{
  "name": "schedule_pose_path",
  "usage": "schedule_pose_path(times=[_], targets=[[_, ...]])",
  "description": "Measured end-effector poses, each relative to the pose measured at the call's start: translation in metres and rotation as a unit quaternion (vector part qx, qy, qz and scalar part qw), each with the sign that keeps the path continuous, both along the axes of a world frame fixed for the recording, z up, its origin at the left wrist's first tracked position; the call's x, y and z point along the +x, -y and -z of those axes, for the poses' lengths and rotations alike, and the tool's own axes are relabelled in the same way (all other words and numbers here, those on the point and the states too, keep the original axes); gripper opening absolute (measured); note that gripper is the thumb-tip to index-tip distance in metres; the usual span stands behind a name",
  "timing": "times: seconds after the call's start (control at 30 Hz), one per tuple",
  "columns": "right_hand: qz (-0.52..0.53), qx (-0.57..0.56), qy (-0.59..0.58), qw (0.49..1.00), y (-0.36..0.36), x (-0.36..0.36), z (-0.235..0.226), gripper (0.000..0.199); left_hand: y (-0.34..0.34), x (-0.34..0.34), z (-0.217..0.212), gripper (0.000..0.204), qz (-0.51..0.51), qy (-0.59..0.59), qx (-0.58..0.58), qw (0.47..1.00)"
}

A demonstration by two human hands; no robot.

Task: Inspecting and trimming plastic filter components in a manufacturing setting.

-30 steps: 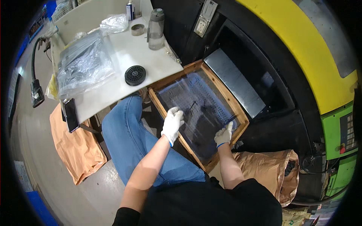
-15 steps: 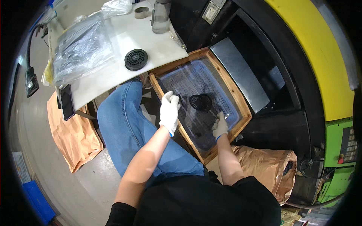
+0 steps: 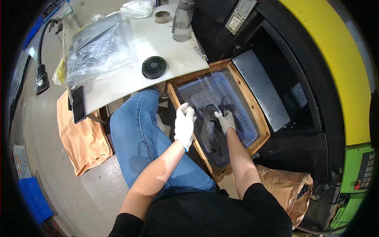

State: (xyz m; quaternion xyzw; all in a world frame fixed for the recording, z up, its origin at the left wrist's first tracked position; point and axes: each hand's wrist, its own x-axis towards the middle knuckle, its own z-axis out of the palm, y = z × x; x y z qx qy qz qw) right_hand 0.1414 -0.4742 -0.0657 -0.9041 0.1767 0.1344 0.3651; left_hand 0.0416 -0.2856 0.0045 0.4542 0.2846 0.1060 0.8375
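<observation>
Both my hands wear white gloves. With fingertips on its edge, my right hand grips a round black grille part over the blue plastic basket. A thin dark piece shows by those fingers, too small to name. My left hand hovers near the left edge of the wooden frame, fingers partly curled and apart, with nothing visible in them. The basket lies within the frame, seen through a clear sheet, with dark pieces under it. On the white table sits another round black grille part.
The white table carries plastic-wrapped items, a phone, a tape roll and a water bottle. Brown paper bags stand on both sides. A black and yellow machine rises at right, behind a metal plate.
My right hand has moved up and left to the round grille part, which has shifted slightly left. The whole view has shifted a little. My left hand stays near the frame's left edge.
</observation>
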Motion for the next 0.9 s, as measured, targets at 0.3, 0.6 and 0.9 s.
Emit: schedule_pose_path(times=[0.3, 0.6, 0.9], targets=[[-0.049, -0.110, -0.134, 0.984, -0.030, 0.027, 0.018, 0.069, 0.002, 0.001, 0.003, 0.040, 0.020, 0.002, -0.002, 1.000], [-0.160, 0.148, 0.157, 0.963, -0.033, -0.003, -0.049, 0.017, -0.005, 0.000, -0.009, 0.058, 0.038, -0.060, -0.163, 0.984], [-0.241, 0.063, 0.294, 0.923, -0.025, -0.068, -0.148, 0.029, -0.015, 0.006, -0.021, 0.034, 0.164, 0.249, -0.257, 0.919]])
